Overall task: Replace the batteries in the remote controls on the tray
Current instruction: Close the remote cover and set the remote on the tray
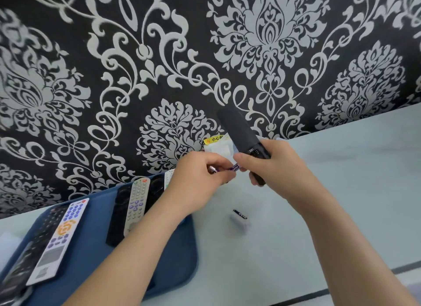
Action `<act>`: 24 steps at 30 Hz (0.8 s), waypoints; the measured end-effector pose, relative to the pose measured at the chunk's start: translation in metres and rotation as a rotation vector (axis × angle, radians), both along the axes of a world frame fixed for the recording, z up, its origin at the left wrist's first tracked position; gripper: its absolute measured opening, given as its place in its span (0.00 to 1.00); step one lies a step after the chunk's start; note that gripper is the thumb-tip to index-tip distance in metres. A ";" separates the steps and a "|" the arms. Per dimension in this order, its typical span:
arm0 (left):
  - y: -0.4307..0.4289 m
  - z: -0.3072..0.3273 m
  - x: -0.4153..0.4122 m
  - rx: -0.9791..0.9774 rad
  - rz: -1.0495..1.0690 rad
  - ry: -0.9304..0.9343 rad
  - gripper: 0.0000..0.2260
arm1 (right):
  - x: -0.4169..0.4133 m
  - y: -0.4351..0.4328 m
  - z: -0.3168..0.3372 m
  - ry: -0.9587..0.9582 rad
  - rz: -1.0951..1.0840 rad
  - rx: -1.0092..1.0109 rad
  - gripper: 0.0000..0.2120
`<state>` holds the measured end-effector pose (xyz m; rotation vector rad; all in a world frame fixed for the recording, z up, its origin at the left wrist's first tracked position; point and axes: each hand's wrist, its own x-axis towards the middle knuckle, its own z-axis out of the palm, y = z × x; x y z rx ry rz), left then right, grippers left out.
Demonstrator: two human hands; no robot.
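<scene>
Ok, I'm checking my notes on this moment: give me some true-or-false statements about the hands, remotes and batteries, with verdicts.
1. The right hand holds a black remote. True.
2. The left hand is empty. False: it pinches a purple battery.
3. The tray is red. False: it is blue.
4. A dark battery lies on the table, off the tray. True.
</scene>
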<state>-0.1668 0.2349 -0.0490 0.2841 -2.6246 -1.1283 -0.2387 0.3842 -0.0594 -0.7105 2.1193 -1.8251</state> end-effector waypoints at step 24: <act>-0.083 -0.009 0.122 0.682 0.138 0.170 0.11 | 0.084 -0.117 -0.011 -0.497 0.214 -0.357 0.05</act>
